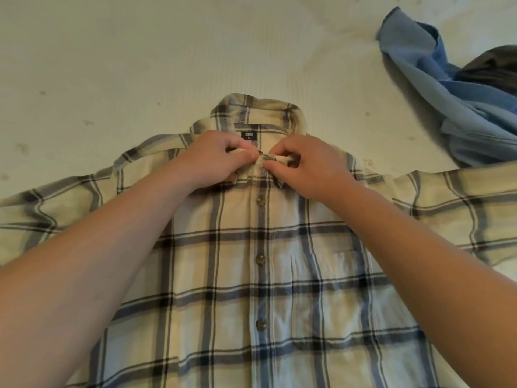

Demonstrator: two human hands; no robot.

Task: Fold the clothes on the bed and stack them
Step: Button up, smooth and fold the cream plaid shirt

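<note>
Bare bed (126, 51) is seen across the far side and far left: wide free room beyond the collar (257, 107), nothing standing on it. The near and middle area is covered by the plaid shirt (223, 275), laid flat, sleeves spread left and right to the frame edges; low, so it can be passed over. The centre at the collar is taken up by both hands: left hand (215, 161) and right hand (313, 169), w/ forearms crossing the shirt front. Far right is blocked by a crumpled blue garment (436, 88) w/ a dark garment (492, 65) against it; a narrow bare strip is left btwn that heap and the right sleeve.
</note>
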